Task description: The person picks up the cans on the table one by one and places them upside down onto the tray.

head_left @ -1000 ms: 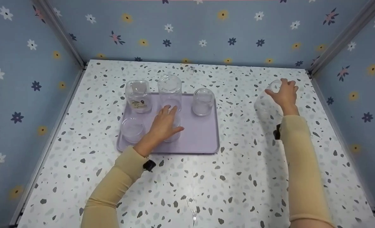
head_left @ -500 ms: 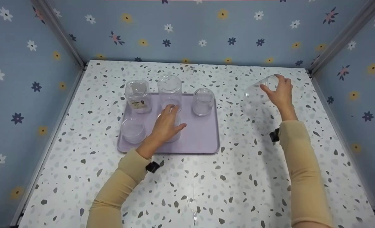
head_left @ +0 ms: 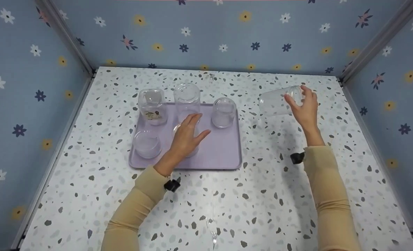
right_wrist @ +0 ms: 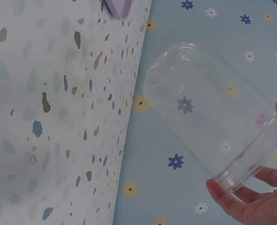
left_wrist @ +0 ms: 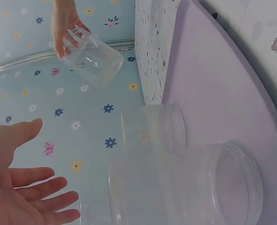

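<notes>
My right hand [head_left: 306,112] grips a clear plastic jar [head_left: 275,101] by its rim, fingers and thumb on either side. That jar is tilted nearly sideways above the table's right part, its base pointing left. In the right wrist view the ridged mouth of the jar [right_wrist: 208,108] sits between the fingertips. My left hand [head_left: 186,138] hovers over a clear jar [head_left: 191,152] on the lilac tray [head_left: 216,153], fingers extended and thumb spread. The left wrist view shows the left palm [left_wrist: 16,183] holding nothing, beside jars standing with threaded rims toward the tray.
On the tray stand a squarish jar [head_left: 153,108] with a printed label, a tall jar [head_left: 187,97], a short jar [head_left: 223,113] and a low round jar [head_left: 147,144]. Flower-patterned walls [head_left: 206,35] enclose the speckled table [head_left: 255,209].
My right hand has lifted the jar and swung its base left and up, tipping it toward horizontal. The left hand has shifted slightly right and up, its thumb spreading.
</notes>
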The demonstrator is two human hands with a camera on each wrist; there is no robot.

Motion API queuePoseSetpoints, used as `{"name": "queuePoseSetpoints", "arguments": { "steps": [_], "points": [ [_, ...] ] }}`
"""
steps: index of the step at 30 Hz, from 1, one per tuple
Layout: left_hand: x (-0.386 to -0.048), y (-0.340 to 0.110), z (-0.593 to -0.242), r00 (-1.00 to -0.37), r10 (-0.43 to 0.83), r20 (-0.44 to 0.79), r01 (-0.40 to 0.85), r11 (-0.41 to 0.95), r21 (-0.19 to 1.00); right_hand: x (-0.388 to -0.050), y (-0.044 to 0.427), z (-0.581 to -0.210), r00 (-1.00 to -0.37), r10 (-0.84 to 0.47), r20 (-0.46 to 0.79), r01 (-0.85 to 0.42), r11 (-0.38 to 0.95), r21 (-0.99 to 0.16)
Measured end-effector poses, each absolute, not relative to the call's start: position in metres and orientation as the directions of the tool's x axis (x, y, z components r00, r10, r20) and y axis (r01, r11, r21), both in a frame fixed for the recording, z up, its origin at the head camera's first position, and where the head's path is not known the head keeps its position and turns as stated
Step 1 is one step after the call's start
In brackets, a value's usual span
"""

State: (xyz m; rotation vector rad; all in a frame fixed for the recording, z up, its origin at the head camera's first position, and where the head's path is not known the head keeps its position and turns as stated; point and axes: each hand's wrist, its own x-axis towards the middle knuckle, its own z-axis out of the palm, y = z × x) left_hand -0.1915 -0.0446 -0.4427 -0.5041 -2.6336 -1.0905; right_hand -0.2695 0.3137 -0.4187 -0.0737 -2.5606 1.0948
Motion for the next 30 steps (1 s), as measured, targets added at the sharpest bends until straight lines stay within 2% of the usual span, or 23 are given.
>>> {"name": "queuePoseSetpoints", "arguments": {
  "steps": [12, 16, 22, 30],
  "points": [
    [-0.189, -0.034, -0.447, -0.908, 0.135, 0.396, 0.402, 0.548, 0.734, -0.245, 0.282, -0.43, -0.867, 0.147, 0.476, -0.303, 0.602, -0.738],
    [-0.189, -0.03, -0.451, -0.898, 0.107, 0.426, 0.416, 0.519, 0.747, -0.24, 0.274, -0.433, -0.88, 0.135, 0.455, -0.317, 0.548, -0.775],
    [-0.188, -0.023, -0.457, -0.882, 0.095, 0.461, 0.448, 0.472, 0.759, -0.23, 0.26, -0.44, -0.921, 0.12, 0.371, -0.27, 0.488, -0.83],
    [-0.184, -0.015, -0.463, -0.896, 0.11, 0.431, 0.435, 0.418, 0.798, -0.217, 0.241, -0.447, -0.94, 0.081, 0.333, -0.275, 0.399, -0.875]
  ]
}}
